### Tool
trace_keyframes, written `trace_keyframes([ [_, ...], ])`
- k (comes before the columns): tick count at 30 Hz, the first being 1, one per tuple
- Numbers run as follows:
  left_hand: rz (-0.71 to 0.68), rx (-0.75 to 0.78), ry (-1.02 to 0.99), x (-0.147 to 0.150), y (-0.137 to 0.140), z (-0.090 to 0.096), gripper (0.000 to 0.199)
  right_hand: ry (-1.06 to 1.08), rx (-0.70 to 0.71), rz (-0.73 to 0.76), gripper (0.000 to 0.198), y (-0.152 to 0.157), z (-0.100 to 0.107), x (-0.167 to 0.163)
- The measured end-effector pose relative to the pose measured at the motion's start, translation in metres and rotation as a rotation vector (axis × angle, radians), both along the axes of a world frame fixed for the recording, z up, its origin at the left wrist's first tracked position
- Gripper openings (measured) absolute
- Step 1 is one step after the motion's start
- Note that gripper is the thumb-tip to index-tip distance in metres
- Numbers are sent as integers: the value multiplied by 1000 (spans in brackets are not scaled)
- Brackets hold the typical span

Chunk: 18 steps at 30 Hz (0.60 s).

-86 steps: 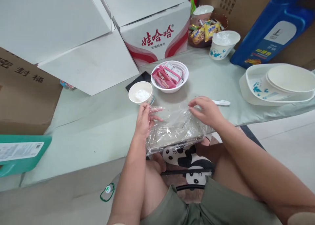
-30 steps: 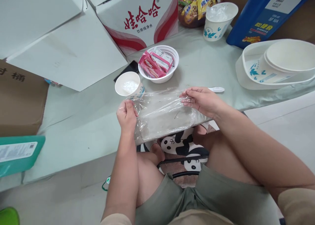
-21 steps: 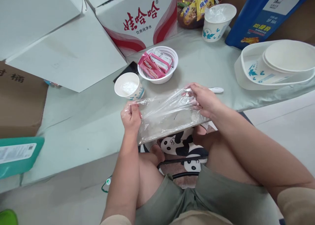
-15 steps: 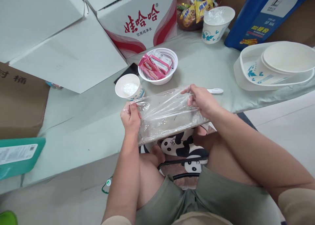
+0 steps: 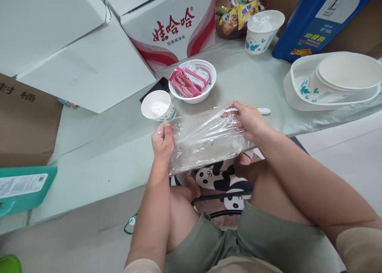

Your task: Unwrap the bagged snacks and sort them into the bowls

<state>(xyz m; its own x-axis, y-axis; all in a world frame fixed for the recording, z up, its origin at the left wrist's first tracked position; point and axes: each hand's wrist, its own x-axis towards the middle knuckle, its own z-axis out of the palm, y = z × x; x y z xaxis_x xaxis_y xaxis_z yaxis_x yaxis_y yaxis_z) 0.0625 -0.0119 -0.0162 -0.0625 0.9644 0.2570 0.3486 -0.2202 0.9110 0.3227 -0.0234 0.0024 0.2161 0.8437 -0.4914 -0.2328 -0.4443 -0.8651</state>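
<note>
I have both hands on the clear plastic film (image 5: 205, 139), which stretches between them above the front edge of the tabletop (image 5: 101, 145). The left hand (image 5: 163, 141) is closed around its left end, just beside a paper cup (image 5: 171, 114); the right hand (image 5: 247, 121) pinches the other side, folds running from its fingers. I can't tell whether the film touches the cloth. Beyond it I see a white bowl (image 5: 195, 100) holding pink packets (image 5: 185, 82), and a white handle (image 5: 264, 111) near the right hand.

Cropped: blue jug (image 5: 320, 26); teal jug (image 5: 26, 190)
</note>
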Motion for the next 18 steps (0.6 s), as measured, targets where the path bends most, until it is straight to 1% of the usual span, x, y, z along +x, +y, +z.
trace_keyframes([
  [4, 46, -16, -80, 0, 3, -2, 41, -227, 24, 125, 57, -3, -1, 3],
  [6, 55, -27, -122, -1, 4, -4, 42, -297, 48, 146, 67, -4, -4, 5],
  [8, 82, -59, -169, -2, 5, -5, 42, -290, 79, 141, 73, -4, -6, 6],
  [10, 121, -114, -222, -2, 5, -4, 41, -231, 134, 138, 76, -4, -8, 7],
  [13, 168, -177, -291, -1, 6, -1, 40, -146, 239, 182, 73, -6, -7, 8],
  [16, 196, -203, -333, -1, 7, 4, 41, -108, 366, 253, 57, -11, -3, 5],
  [18, 202, -215, -342, -3, 8, 5, 41, -132, 425, 269, 50, -14, -2, 2],
])
